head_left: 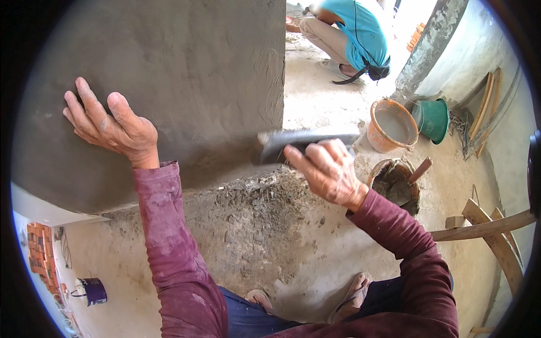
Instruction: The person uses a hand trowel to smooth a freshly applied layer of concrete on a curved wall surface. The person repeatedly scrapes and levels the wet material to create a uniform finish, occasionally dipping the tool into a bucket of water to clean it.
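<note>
Left hand (110,124) is flat on the grey plastered wall (186,73), fingers spread, palm pressed to the wet-looking surface, holding nothing. Over at the wall's lower corner, the right hand (327,169) has its grip closed tight around a dark plastering float (307,143), fingers wrapped over the top of it. The float lies roughly level, its left end against the wall's bottom edge and the rest sticking out past the corner. Some blur on the tool, so its edge is hard to read.

Just below the wall, rough mortar droppings (253,197) lie heaped on the concrete floor (315,265). To the right of the wall's corner sits a mortar-caked bucket (397,186) with a wooden handle (421,170) poking out of it. Beyond that, further from the wall, there's an orange bucket (391,125) and a green bucket (433,119) lying on its side, touching each other. Behind the wall's corner, another person in a turquoise shirt (360,31) crouches on the floor. Down at the wall's lower left, a small dark purple can (93,291) stands alone.
</note>
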### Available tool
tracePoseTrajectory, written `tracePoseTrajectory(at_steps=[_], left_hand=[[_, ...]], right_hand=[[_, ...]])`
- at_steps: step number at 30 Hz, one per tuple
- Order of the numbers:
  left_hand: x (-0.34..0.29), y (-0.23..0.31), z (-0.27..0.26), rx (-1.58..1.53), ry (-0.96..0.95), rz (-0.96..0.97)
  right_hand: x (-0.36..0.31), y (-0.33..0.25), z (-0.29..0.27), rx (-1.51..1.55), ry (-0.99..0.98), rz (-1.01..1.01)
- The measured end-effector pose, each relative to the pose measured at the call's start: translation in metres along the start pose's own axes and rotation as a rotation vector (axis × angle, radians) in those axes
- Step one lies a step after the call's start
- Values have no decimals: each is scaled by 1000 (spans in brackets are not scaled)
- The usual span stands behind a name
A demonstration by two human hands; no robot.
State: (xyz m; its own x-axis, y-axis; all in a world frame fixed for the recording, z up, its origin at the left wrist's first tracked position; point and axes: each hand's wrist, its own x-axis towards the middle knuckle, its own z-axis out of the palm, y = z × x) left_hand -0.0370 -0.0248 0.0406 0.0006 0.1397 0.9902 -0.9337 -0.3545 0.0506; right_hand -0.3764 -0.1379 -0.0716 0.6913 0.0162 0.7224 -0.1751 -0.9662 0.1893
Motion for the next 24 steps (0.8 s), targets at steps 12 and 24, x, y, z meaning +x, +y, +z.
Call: tracePoseTrajectory(at_steps=[12, 24], left_hand=[[-2, 6, 4, 10, -3, 81], [-3, 0, 1, 87, -26, 209]], right_hand=[[-35, -21, 2, 500, -20, 276], [107, 76, -17, 964, 402, 456]])
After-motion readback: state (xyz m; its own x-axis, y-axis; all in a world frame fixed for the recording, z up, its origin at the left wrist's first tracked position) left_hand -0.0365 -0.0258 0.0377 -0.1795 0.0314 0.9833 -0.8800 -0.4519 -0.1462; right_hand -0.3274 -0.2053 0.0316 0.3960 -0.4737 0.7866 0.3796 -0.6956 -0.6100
